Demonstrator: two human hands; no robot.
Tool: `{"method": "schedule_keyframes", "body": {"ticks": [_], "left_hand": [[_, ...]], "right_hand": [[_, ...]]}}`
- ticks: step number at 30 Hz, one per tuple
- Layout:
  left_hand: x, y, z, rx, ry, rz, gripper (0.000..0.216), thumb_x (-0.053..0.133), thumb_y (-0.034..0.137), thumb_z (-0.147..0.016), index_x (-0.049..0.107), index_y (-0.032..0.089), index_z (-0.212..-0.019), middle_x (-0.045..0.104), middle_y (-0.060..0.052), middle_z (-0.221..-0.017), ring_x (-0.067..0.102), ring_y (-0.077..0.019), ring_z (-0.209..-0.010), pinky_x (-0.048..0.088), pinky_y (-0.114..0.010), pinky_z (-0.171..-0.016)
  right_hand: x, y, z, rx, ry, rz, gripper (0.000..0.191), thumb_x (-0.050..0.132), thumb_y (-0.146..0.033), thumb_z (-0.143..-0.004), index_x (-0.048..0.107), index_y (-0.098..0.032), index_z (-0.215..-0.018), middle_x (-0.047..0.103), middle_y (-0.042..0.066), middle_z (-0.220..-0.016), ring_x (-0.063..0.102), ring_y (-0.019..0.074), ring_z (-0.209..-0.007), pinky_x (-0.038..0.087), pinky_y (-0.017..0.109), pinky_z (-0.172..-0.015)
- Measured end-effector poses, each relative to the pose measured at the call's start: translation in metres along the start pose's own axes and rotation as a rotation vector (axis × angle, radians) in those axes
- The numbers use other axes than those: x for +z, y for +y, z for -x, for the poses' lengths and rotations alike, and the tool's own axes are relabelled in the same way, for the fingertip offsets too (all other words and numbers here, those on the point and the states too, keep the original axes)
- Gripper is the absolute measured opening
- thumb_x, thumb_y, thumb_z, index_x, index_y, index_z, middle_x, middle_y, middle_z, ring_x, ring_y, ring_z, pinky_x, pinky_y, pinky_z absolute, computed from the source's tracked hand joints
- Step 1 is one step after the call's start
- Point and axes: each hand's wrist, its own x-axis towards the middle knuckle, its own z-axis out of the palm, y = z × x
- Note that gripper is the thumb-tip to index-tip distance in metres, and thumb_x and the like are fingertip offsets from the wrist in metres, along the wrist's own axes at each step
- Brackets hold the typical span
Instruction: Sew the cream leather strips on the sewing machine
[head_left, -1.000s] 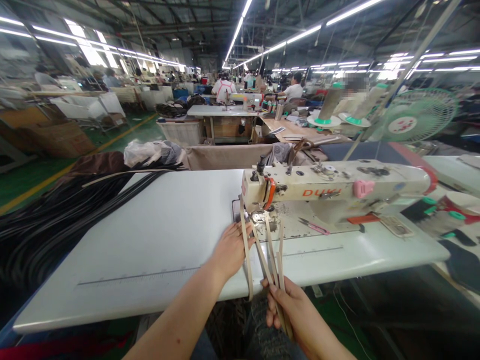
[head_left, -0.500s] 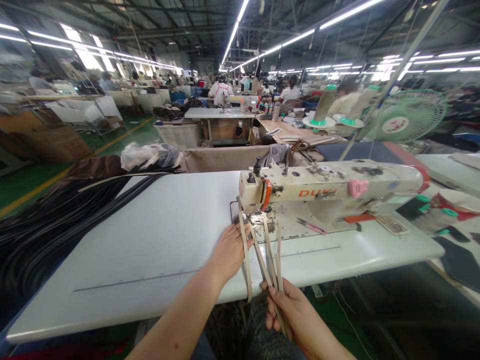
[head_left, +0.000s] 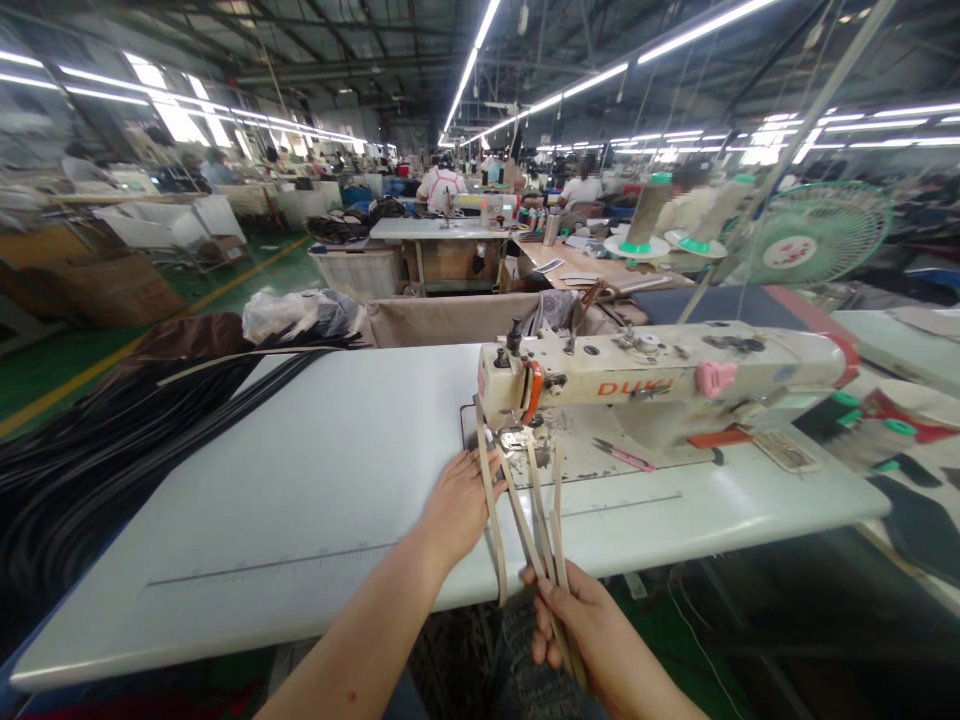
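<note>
My left hand [head_left: 457, 500] rests on the white table [head_left: 300, 480] just left of the needle of the cream sewing machine [head_left: 660, 375], its fingers stretched towards the presser foot and touching one tan strap [head_left: 489, 510]. My right hand [head_left: 581, 625] is below the table's front edge, closed round a bundle of tan straps [head_left: 551, 545] that run up to the needle area.
A pile of black straps [head_left: 105, 450] covers the table's left end. Pink snips [head_left: 622, 457] lie on the machine bed. Thread cones [head_left: 649, 215] and a green fan [head_left: 821, 235] stand behind the machine. Other people work at benches farther back.
Hardly any: both hands stay where they were on the straps, and the view has shifted slightly.
</note>
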Motion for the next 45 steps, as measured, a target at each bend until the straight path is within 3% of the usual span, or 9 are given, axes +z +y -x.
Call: {"method": "schedule_keyframes", "body": {"ticks": [45], "left_hand": [[-0.0034, 0.0037, -0.0003, -0.041, -0.017, 0.007, 0.042, 0.035, 0.037, -0.106, 0.052, 0.017, -0.139, 0.054, -0.01, -0.144, 0.048, -0.0246, -0.136, 0.04, -0.047, -0.116]], "right_hand": [[-0.0004, 0.0016, -0.0004, -0.009, -0.014, 0.017, 0.043, 0.07, -0.052, -0.081, 0.059, -0.016, -0.102, 0.057, -0.006, -0.059, 0.062, 0.0104, -0.046, 0.036, 0.018, -0.043]]}}
